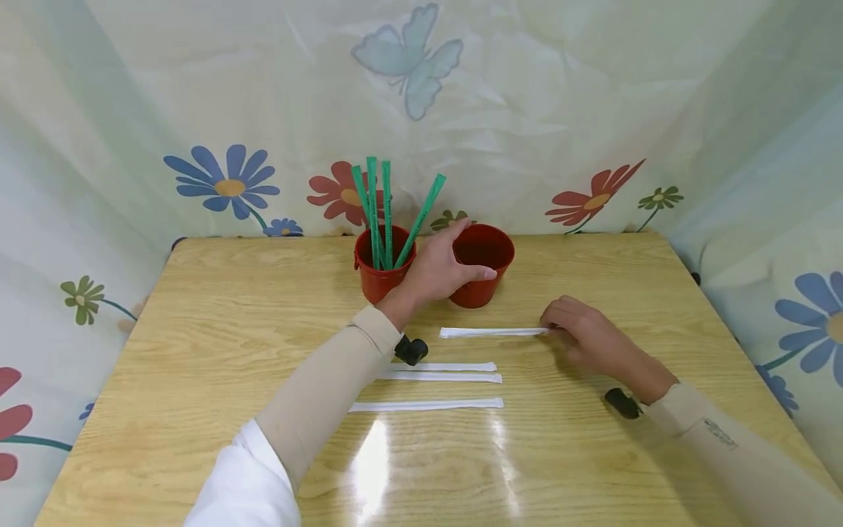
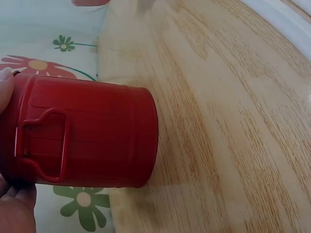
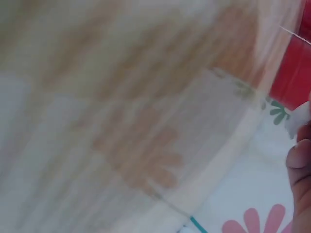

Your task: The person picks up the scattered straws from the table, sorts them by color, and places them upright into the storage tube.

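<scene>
My left hand (image 1: 436, 269) holds the right-hand red bucket (image 1: 476, 294) near its rim, thumb on the near side and fingers beyond it. This small bucket stands upright; its side handle (image 2: 63, 145) shows in the left wrist view. Between the fingertips of my right hand (image 1: 588, 335) is the right end of a slim white paper-wrapped straw (image 1: 487, 332). That straw lies level in front of the bucket. In the right wrist view, part of the right hand (image 3: 302, 167) and a white wrapper end (image 3: 297, 120) appear at the edge.
A second red bucket (image 1: 378, 284) stands left of the first, holding several green wrapped straws (image 1: 387, 212). Nearer on the wooden table (image 1: 217, 351) lie more white straws (image 1: 448, 404), partly behind the left forearm. A floral curtain (image 1: 527, 110) surrounds the table.
</scene>
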`<state>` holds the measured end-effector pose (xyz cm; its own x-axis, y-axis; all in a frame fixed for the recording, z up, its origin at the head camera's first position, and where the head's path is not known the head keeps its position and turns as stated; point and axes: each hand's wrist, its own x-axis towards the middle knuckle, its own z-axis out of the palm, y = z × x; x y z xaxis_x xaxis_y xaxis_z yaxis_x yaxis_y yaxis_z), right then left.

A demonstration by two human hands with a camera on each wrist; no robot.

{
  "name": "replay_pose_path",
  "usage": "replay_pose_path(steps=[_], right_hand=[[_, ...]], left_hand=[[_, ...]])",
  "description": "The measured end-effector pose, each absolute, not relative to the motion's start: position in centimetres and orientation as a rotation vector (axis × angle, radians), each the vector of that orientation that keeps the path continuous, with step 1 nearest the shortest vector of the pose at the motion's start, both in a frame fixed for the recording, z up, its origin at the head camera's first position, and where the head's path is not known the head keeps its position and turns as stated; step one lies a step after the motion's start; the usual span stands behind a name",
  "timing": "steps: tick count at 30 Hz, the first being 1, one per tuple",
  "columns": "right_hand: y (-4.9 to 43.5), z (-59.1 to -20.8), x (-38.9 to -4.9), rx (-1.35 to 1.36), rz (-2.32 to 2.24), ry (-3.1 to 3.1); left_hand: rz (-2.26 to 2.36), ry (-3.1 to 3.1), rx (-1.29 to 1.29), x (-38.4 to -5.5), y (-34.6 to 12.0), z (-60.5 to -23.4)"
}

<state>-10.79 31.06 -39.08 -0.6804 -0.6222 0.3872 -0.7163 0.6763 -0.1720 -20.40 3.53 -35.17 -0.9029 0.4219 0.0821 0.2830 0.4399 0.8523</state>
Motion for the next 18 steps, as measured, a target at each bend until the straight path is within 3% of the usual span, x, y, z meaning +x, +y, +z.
replay_pose_path(steps=[18], right_hand=[[24.6,-34.1,-12.5,0.613,1.091,-2.496]], left_hand=[[1.454,2.574,0.669,-20.4,3.3,-35.1]])
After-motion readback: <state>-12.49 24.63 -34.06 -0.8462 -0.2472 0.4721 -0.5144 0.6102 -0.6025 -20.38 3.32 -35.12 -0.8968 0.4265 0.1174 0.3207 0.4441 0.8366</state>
